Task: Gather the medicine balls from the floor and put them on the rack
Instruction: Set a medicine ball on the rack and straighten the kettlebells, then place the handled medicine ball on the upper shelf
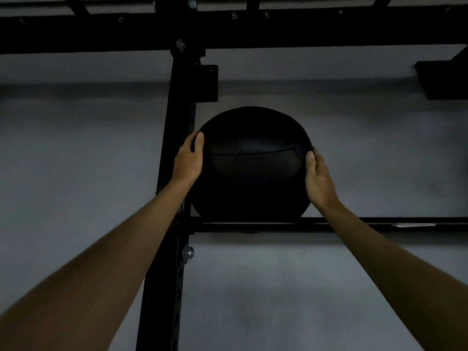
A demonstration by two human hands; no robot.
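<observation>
Two bare forearms reach up from the lower corners of the frame and meet at a black medicine ball (253, 168) in the middle. The left hand (188, 162) cups the ball's left side, spread wide, its thumb lying over the front curve and its fingers wrapped out of sight behind. The right hand (319, 179) holds the opposite side in the same way, thumb forward on the ball and fingers hidden round the back. The ball is round and stitched in panels, with a seam across its face. Its underside meets a horizontal rail (367, 224) of the black metal rack; in the dim light it is unclear whether its weight rests there. The rack's upright post (177, 117), drilled with holes and fitted with a silver bolt (188, 253), stands just left of the ball, touching or nearly touching it. A thick crossbeam (278, 31) spans the top of the frame, and a dark bracket (443, 81) juts in at the upper right. Behind everything is a plain grey wall (76, 153).
</observation>
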